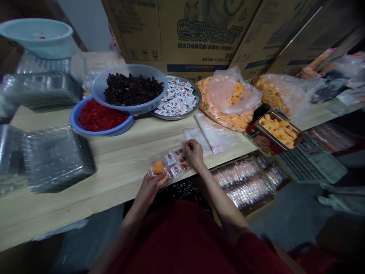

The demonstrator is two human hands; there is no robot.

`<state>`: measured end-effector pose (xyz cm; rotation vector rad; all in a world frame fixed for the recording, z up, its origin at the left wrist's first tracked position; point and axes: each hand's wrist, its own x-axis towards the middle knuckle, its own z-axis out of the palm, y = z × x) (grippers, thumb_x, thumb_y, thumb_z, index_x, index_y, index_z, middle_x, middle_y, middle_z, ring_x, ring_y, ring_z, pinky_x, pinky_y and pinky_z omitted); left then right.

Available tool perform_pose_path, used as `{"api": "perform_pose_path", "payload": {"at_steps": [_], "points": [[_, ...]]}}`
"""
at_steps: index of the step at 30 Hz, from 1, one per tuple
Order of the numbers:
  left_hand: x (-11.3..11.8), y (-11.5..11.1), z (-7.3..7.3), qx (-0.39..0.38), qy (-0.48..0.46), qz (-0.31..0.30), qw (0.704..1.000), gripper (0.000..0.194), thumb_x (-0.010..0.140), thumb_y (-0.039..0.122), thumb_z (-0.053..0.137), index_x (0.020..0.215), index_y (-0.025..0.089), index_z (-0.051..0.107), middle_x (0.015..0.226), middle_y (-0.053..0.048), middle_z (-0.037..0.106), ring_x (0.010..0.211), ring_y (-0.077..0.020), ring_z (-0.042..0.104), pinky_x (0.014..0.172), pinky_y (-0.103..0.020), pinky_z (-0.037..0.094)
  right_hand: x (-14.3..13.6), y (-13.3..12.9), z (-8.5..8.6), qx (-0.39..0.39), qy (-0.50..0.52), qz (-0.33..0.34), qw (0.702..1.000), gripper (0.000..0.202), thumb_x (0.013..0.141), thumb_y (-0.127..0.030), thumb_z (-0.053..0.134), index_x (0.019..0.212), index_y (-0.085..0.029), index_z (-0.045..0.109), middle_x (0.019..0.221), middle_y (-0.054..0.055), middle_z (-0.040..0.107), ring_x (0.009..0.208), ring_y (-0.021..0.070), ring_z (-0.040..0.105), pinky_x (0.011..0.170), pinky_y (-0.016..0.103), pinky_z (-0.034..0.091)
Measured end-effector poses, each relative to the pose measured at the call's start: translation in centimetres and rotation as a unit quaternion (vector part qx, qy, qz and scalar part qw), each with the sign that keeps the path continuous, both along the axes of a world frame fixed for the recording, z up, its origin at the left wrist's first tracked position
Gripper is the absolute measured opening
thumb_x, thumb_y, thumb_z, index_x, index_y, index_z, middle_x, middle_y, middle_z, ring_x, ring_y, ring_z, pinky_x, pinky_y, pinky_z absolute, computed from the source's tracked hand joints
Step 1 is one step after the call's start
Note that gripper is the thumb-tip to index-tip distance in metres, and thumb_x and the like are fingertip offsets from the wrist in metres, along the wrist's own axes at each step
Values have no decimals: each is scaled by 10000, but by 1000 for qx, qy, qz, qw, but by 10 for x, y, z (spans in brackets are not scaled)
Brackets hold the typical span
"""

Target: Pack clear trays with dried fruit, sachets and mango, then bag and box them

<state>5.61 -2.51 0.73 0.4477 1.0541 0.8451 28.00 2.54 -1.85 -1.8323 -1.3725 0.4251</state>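
Note:
A clear plastic compartment tray (171,178) lies at the near edge of the table. My left hand (152,184) is closed on its left end, the thumb beside orange candy pieces (158,166). White printed sachets (170,158) sit in the middle compartments, with small red pieces (184,166) and dark ones in those to the right. Over the right end, my right hand (195,153) is closed in a pinch, a small dark piece (190,145) showing at its fingertips. Behind it lie clear plastic bags (209,135), one with a pink edge.
Behind stand a basin (97,72) of dark pieces, a blue basin (72,120) of red pieces and a metal bowl (196,108) of sachets. Orange candy fills bags (248,99) and a tin (258,140). Stacked trays (57,152) stand left; a carton (256,211) of packs sits below.

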Motion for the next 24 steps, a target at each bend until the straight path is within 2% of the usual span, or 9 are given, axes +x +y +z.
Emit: {"api": "perform_pose_path", "payload": {"at_steps": [9, 17, 24], "points": [[6, 10, -5, 5, -54, 3, 999, 432, 693, 206, 854, 1094, 131, 712, 1060, -111, 773, 1027, -280, 746, 960, -483, 612, -2, -12, 1, 0, -62, 50, 997, 150, 931, -190, 493, 888, -202, 637, 891, 43, 628, 809, 181, 574, 740, 274, 409], [19, 13, -4, -12, -72, 27, 997, 369, 715, 136, 822, 1063, 115, 702, 1092, -109, 760, 1021, -254, 742, 994, -485, 605, 21, -31, -2, -30, -119, 51, 991, 188, 910, -138, 486, 950, -188, 663, 937, 58, 629, 826, 190, 576, 731, 277, 403], [33, 17, -18, -9, -92, 32, 995, 311, 746, 155, 819, 1040, 141, 720, 1155, -120, 755, 1077, -260, 732, 997, -437, 606, 30, -47, -3, -13, -87, 28, 996, 181, 883, -140, 477, 893, -190, 651, 886, 56, 641, 818, 193, 593, 758, 280, 429]]}}
